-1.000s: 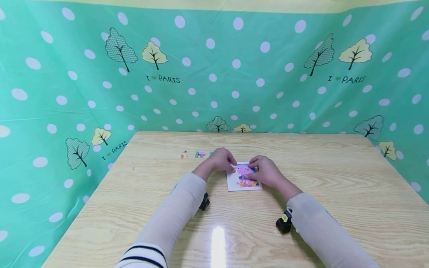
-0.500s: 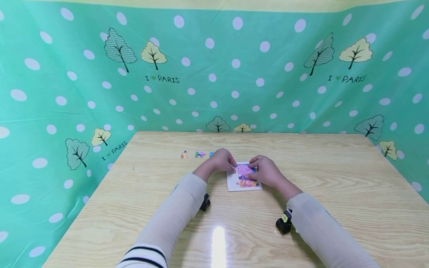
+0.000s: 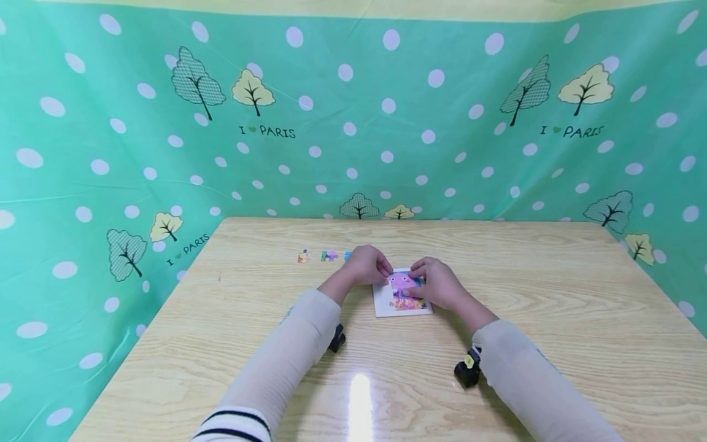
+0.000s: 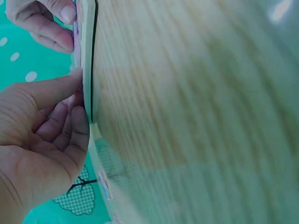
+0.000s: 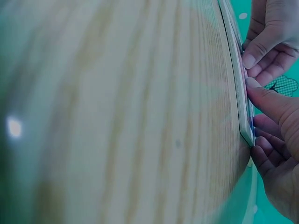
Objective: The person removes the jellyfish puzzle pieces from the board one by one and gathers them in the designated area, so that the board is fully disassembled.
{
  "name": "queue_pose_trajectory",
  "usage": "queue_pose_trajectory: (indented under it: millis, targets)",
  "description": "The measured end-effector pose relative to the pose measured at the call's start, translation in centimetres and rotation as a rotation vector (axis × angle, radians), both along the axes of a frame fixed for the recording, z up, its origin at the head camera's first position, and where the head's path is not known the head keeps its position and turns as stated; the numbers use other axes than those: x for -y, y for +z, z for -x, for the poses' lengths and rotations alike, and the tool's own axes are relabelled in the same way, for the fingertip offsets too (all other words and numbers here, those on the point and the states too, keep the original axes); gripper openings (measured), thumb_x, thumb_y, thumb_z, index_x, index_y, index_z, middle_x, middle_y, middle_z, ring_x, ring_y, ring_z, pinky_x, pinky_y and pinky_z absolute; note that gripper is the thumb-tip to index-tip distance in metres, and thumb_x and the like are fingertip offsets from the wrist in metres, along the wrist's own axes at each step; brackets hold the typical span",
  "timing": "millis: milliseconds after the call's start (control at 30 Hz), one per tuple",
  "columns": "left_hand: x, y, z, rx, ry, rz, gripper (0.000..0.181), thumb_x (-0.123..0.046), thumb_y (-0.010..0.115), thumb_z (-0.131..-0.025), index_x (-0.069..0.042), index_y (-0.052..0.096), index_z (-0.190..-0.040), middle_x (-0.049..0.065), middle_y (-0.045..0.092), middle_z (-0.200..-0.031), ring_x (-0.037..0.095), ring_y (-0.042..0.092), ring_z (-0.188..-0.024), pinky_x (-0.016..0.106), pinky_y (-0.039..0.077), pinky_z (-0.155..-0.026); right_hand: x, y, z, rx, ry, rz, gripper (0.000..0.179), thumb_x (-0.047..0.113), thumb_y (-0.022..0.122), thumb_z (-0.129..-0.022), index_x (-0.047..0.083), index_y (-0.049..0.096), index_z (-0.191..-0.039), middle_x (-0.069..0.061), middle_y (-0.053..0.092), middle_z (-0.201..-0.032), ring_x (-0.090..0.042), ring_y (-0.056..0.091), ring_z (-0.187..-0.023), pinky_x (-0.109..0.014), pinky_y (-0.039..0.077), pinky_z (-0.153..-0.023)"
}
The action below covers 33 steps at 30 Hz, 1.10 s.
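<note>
A small jigsaw puzzle (image 3: 403, 282) with a pink cartoon face lies in a white tray (image 3: 382, 306) on the table. My left hand (image 3: 369, 265) bends over its upper left side, pinching a puzzle piece between thumb and fingers; the piece is largely hidden. In the left wrist view, that hand's thumb (image 4: 60, 88) reaches the tray's edge, fingers curled beneath. From the right, my right hand (image 3: 442, 285) holds the puzzle's right-hand piece between spread thumb and fingers. In the right wrist view its thumb (image 5: 264, 95) lies on the puzzle's face. White backing shows along the tray's left.
Beyond my left hand, loose jigsaw pieces lie in a row: an orange one (image 3: 304, 256), a green and purple one (image 3: 329, 256) and a blue one (image 3: 347, 255) partly covered by the hand. A green dotted curtain (image 3: 386, 141) hangs behind the wooden table (image 3: 552, 288).
Both hands stay over the puzzle. The left fingertips have shifted very slightly to the right along its top; the loose pieces lie as before.
</note>
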State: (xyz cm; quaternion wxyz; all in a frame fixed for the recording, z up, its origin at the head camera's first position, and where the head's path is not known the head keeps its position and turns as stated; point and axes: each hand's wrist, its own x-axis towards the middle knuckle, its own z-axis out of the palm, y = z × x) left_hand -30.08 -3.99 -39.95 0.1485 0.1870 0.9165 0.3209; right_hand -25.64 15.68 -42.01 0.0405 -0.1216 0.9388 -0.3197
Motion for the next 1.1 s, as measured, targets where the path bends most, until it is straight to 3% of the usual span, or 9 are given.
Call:
queue_pose_trajectory:
  millis: [333,467,633,800,967,1100]
  targets:
    - [-0.12,-0.53,0.1,-0.024,-0.023,-0.001,0.014,0.001,0.073,-0.082,-0.011,0.073,-0.088,-0.002,0.065,-0.079,0.012,0.06,-0.077,0.023,0.05,-0.076,-0.07,-0.1,-0.01,0.004,-0.005,-0.004,0.043,0.023,0.082,-0.081,-0.002,0.07,-0.114,-0.01,0.059,-0.123,-0.029,0.056,-0.11,-0.043,0.047,-0.095]
    - [0.01,-0.47,0.16,-0.011,-0.012,-0.045,0.014,0.001,0.073,-0.081,-0.011,0.073,-0.09,-0.002,0.065,-0.082,0.012,0.06,-0.079,0.023,0.051,-0.076,-0.06,-0.02,-0.03,0.0,-0.002,-0.003,0.044,0.023,0.082,-0.081,-0.002,0.07,-0.115,-0.01,0.059,-0.123,-0.029,0.056,-0.11,-0.043,0.047,-0.095]
    - [0.17,-0.66,0.35,0.04,0.027,-0.139,0.017,-0.001,0.076,-0.081,-0.01,0.072,-0.095,0.0,0.067,-0.087,0.014,0.062,-0.082,0.025,0.052,-0.076,-0.02,-0.03,0.02,0.009,-0.006,0.001,0.043,0.022,0.082,-0.081,-0.002,0.07,-0.115,-0.01,0.059,-0.123,-0.028,0.056,-0.109,-0.043,0.047,-0.095]
    - [0.01,-0.91,0.4,0.101,0.035,-0.177,0.022,-0.004,0.076,-0.082,-0.011,0.074,-0.103,-0.002,0.069,-0.095,0.012,0.063,-0.087,0.025,0.053,-0.078,0.01,-0.1,0.1,0.031,-0.015,0.008,0.043,0.023,0.081,-0.081,-0.002,0.07,-0.115,-0.01,0.058,-0.124,-0.03,0.056,-0.111,-0.043,0.047,-0.095]
    - [-0.12,-0.93,0.34,0.14,0.021,-0.201,0.015,-0.005,0.073,-0.086,-0.013,0.077,-0.099,0.0,0.071,-0.096,0.013,0.065,-0.084,0.027,0.054,-0.075,0.04,-0.12,0.13,0.043,-0.026,0.014,0.043,0.023,0.081,-0.081,-0.001,0.07,-0.115,-0.009,0.058,-0.125,-0.029,0.055,-0.114,-0.043,0.046,-0.097]
    - [-0.07,-1.01,0.34,0.203,0.048,-0.262,0.014,-0.004,0.07,-0.088,-0.012,0.077,-0.098,0.001,0.071,-0.101,0.012,0.065,-0.087,0.026,0.054,-0.079,0.02,-0.11,0.11,0.045,-0.029,0.008,0.043,0.022,0.081,-0.082,-0.001,0.07,-0.116,-0.009,0.057,-0.126,-0.03,0.054,-0.116,-0.044,0.046,-0.098]
